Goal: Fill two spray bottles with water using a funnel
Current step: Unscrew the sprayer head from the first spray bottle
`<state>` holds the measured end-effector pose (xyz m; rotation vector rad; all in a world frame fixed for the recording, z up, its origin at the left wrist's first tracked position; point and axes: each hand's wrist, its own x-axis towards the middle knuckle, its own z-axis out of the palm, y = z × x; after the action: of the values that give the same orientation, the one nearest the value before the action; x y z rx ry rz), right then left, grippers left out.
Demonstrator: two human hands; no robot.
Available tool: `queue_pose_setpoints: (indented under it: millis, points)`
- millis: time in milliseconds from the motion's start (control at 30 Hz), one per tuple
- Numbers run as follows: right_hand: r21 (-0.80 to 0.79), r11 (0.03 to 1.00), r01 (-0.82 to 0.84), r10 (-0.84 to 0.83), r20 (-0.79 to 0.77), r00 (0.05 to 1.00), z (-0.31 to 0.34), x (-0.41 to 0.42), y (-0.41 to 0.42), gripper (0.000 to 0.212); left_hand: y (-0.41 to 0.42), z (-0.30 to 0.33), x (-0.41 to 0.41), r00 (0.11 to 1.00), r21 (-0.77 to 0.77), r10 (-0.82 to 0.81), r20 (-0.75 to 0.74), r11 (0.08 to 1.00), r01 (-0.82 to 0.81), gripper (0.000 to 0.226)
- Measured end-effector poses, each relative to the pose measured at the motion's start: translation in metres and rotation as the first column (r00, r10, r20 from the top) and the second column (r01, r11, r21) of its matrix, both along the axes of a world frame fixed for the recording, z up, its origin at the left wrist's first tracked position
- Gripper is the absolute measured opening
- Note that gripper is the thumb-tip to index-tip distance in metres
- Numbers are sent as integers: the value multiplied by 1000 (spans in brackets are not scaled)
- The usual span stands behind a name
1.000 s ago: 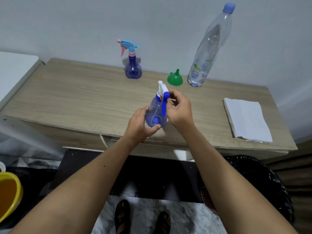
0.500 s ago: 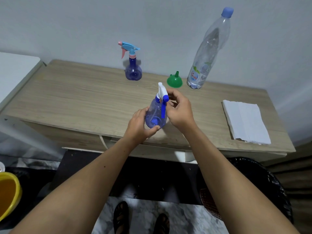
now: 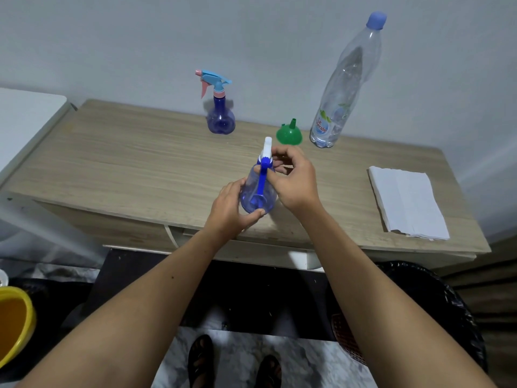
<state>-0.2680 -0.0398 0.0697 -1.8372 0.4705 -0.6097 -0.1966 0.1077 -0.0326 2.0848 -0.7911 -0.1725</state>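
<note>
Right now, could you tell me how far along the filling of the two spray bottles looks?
Barely started. Nothing looks filled yet: the far spray bottle stands capped by the wall, the green funnel sits upside down on the table, and the water bottle is still capped. In hand: the left hand steadies the near spray bottle while the right hand grips its trigger head, apparently unscrewing it. Both fills remain.
</note>
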Motion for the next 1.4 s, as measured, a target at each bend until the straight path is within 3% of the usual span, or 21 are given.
queue_pose_setpoints:
  millis: [367,567,767,1033,1400]
  points:
    - [-28,999,23,-23,-7,1000,6,0,4,35,0,0,1,1000,15,2,-13,1000,-1,85]
    - [21,999,-46,47,-28,999,12,-10,4,37,0,0,1,1000,25,-3,-15,1000,4,84]
    - [11,1000,7,-7,-39,999,9,-2,5,35,1,-1,2,1000,19,-14,-22,1000,14,81]
    - [120,991,53,-62,70,996,42,-3,3,32,3,3,0,999,-2,-18,-35,1000,18,85]
    - [101,987,121,-140,205,969,115,-10,-11,31,3,18,-1,995,65,-15,-97,998,21,87]
